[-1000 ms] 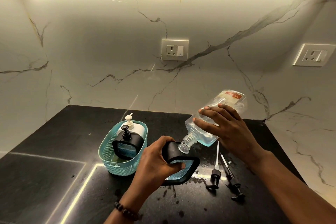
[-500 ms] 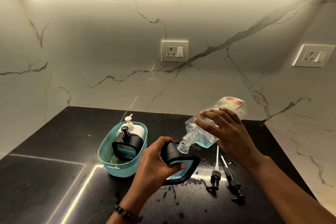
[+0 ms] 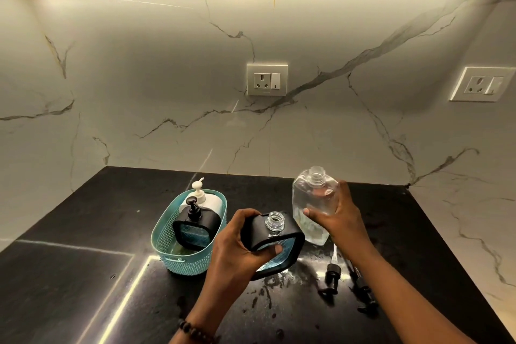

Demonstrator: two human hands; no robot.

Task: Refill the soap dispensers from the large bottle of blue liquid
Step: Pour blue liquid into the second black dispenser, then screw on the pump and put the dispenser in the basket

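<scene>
My left hand (image 3: pixel 237 246) grips a black-framed glass soap dispenser (image 3: pixel 275 243), tilted, with blue liquid inside and its threaded neck uncapped. Just to its right, my right hand (image 3: pixel 339 216) holds a clear plastic bottle (image 3: pixel 312 201) upright, its open mouth on top; only a trace of liquid shows at its bottom. Two black pump heads (image 3: pixel 332 276) with white tubes lie on the wet counter under my right forearm.
A teal basket (image 3: pixel 173 246) at the left holds a second black-framed dispenser (image 3: pixel 195 227) and a white pump bottle (image 3: pixel 203 198). The black counter (image 3: pixel 83 232) has wet spots near the front. A marble wall with two sockets (image 3: pixel 267 80) rises behind.
The clear bottle was tipped with its mouth down at the dispenser's neck; now it stands upright, lifted away to the right. The dispenser has tilted slightly in my left hand.
</scene>
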